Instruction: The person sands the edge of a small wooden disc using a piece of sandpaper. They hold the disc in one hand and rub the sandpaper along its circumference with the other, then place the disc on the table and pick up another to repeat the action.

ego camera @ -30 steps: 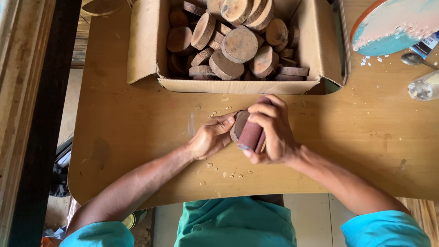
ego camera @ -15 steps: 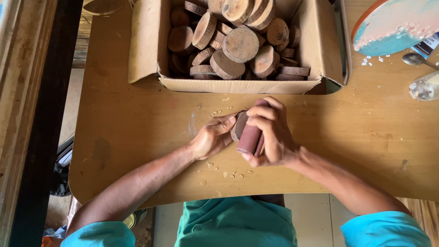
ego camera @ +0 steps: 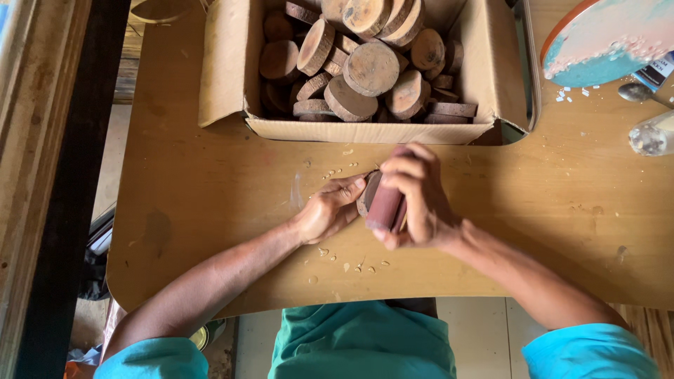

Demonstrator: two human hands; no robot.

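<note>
At the middle of the wooden table, my left hand steadies a round wood slice held on its edge. My right hand is closed around a reddish-brown folded piece of sandpaper pressed against that slice. Small chips and dust lie on the table around both hands.
A cardboard box filled with several round wood slices stands just beyond my hands. At the far right are a round painted board, a spoon and a small clear bottle. The table's near edge runs just above my teal shirt.
My right hand with the sandpaper has shifted slightly along the slice. The left hand stays in place.
</note>
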